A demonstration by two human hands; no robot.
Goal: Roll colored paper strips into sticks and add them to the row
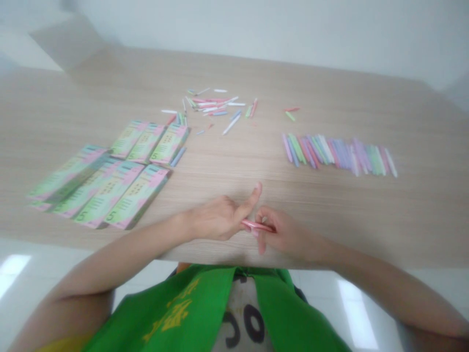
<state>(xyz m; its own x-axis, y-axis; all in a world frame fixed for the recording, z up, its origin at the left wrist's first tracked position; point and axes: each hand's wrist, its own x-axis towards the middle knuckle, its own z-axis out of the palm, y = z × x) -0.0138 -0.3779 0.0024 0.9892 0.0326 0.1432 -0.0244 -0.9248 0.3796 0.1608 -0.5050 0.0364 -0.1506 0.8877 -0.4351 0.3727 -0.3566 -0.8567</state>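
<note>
Both my hands meet near the front edge of the wooden table (330, 220). My right hand (286, 233) pinches a thin pink stick (256, 225) that lies level between the two hands. My left hand (220, 217) touches the stick's left end, with its index finger stretched up and away. Whether the left hand grips the stick is blurred.
A neat row of several pastel sticks (339, 155) lies to the right. Loose sticks and small pieces (216, 105) are scattered at the middle back. Several flat pink-and-green boxes (106, 183) lie at the left. I wear a green vest (205, 308).
</note>
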